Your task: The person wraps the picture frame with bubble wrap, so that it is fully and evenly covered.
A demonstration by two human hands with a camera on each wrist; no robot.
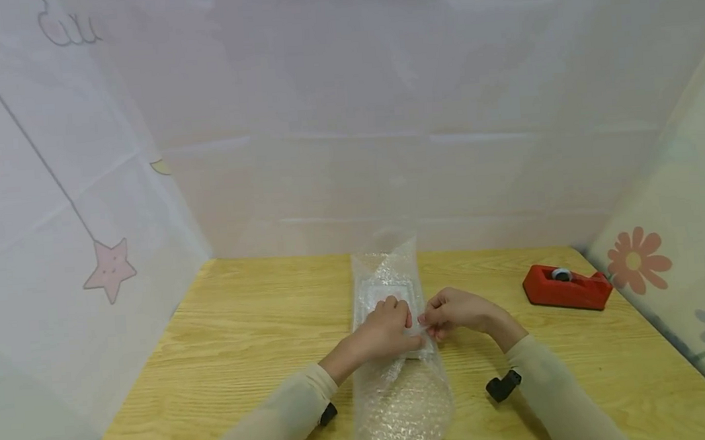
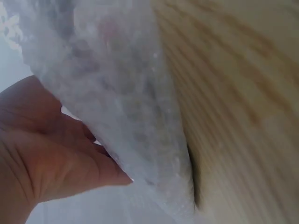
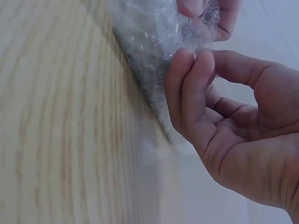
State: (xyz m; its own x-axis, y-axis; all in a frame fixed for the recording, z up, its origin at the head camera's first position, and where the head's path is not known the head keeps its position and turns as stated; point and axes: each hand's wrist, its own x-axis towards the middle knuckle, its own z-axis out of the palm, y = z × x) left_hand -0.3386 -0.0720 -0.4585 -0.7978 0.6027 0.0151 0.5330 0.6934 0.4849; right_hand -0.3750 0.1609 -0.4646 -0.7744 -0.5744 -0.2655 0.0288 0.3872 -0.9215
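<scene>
A long strip of clear bubble wrap (image 1: 403, 412) lies down the middle of the table, its far end standing up against the back sheet. Under its film shows a flat rectangular thing with a pale frame-like border (image 1: 416, 297); what it is I cannot tell. My left hand (image 1: 386, 329) rests on top of this wrapped rectangle, thumb stretched toward the right edge. At that right edge, my right hand (image 1: 458, 310) pinches the wrap between thumb and fingertips. The right wrist view shows the pinched bubble wrap (image 3: 149, 42) close beside the left hand's fingertips.
A red tape dispenser (image 1: 565, 289) with a roll of tape stands at the right back of the wooden table (image 1: 262, 320). Printed sheets hang around the back and both sides. Each sleeve carries a small black wrist camera (image 1: 503, 386).
</scene>
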